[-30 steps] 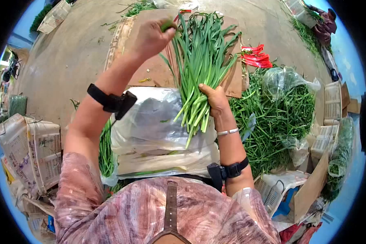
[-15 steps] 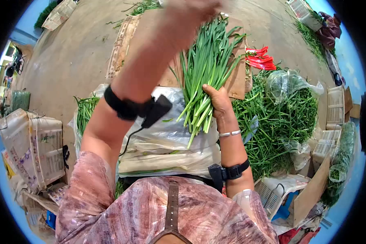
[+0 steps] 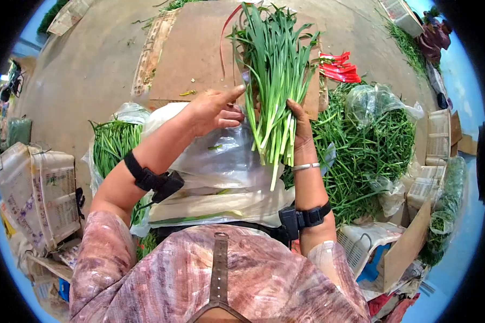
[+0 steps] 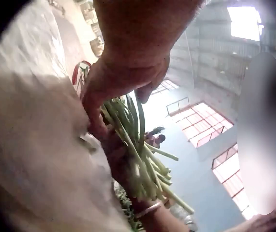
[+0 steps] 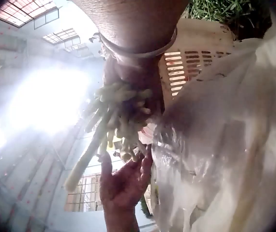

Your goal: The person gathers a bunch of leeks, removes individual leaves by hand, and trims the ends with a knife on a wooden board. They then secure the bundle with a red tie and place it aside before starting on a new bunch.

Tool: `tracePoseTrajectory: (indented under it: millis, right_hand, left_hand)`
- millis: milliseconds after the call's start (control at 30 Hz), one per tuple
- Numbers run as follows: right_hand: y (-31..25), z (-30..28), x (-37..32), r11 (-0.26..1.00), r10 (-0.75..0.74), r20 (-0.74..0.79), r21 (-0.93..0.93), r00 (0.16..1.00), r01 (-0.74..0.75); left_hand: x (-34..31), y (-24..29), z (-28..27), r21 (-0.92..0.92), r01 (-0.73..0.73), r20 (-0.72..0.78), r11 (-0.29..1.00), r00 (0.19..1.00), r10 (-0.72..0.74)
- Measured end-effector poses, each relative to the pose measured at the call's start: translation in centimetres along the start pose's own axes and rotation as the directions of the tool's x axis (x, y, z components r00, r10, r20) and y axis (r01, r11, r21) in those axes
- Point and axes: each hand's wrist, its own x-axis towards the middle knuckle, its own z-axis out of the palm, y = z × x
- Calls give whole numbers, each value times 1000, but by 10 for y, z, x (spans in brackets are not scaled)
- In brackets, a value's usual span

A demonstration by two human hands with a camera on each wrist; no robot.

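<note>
A bunch of garlic chives (image 3: 277, 75), long flat green leaves with pale stems, lies leaf end away from me in the head view. My right hand (image 3: 303, 126) grips it around the stems from the right, thumb over the top. My left hand (image 3: 215, 110) is just left of the bunch, index finger pointing toward the leaves and the other fingers loosely bent, holding nothing. In the right wrist view the cut stem ends (image 5: 116, 111) hang above my left hand (image 5: 123, 186), whose fingers are spread.
Clear plastic sheeting (image 3: 215, 177) covers my lap, before a brown cardboard sheet (image 3: 196, 59). A red strip (image 3: 223, 40) lies there; more red strips (image 3: 340, 69) sit at its right. Loose greens (image 3: 361, 151) are piled right, another bundle (image 3: 113, 145) left. White crates (image 3: 54, 194) stand alongside.
My left hand has swung from the far leaf end back toward me, to the bunch's left side, and no longer holds the green bit seen earlier. The right hand keeps its grip on the chives.
</note>
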Motion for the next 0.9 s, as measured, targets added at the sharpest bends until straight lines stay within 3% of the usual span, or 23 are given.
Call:
tracePoseTrajectory:
  millis: [67,133,167,233,267,333,400,433,467,500,533,567,600,633,700,733,800,867,900]
  right_hand:
    - [-4,1,-1,1000,10,59,-5,998,-10]
    - [-7,12,-6,999,-30,42,-39,999,32]
    - [-10,7,-3,971,-82,-54,-231,995,67]
    - [-13,27,-6,800,-224,-233,-598,946,42]
    - [-14,33,-8,749,-229,-217,-662,949,29]
    - [-14,38,-4,738,-284,-184,-669,941,92]
    - [-15,45,-2,602,-365,-143,-790,920,115]
    - [-13,62,-5,468,-451,-71,-867,890,169]
    - [-13,81,-13,79,-638,209,-940,741,333]
    - [-16,82,-11,173,-611,190,-915,768,364]
    - [-21,90,-10,265,-582,178,-881,793,392]
    - [-28,101,-13,151,-594,266,-890,759,430]
    - [-38,107,-15,44,-572,236,-947,786,317]
    - [-45,118,-14,-15,-591,337,-913,733,408]
    - [-61,133,-9,-171,-579,506,-842,639,512]
    - [-71,140,-7,-181,-575,517,-836,634,518]
    - [-87,154,-4,-504,-437,678,-729,591,464]
    - [-92,151,9,-439,-444,675,-737,589,514]
    - [-93,141,18,-344,-437,625,-781,647,522]
  left_hand:
    - [13,8,13,-69,5,33,998,999,-2]
    - [24,20,29,37,-4,114,999,993,0]
    - [33,24,35,-43,1,151,999,988,6]
    - [50,30,43,-188,17,149,982,989,11]
    - [53,25,47,-186,18,150,982,989,10]
    - [54,15,57,-167,-116,134,979,981,139]
    - [52,18,63,-167,-84,126,982,986,105]
    - [43,23,69,-140,-218,104,966,967,234]
    - [37,29,72,-111,-351,82,930,929,360]
    - [35,33,73,-182,-464,111,867,867,487]
    - [27,44,77,-181,-470,105,864,864,492]
    - [16,57,81,-154,-601,146,784,771,620]
    - [7,69,84,-134,-719,192,682,657,729]
    - [2,82,85,-132,-728,192,673,647,738]
    - [-1,108,84,70,-882,236,466,469,851]
    - [0,117,83,69,-888,235,455,457,858]
    - [5,134,81,-6,-921,309,388,368,877]
    - [21,142,70,-36,-931,347,363,329,878]
    - [39,141,58,-3,-960,390,282,258,884]
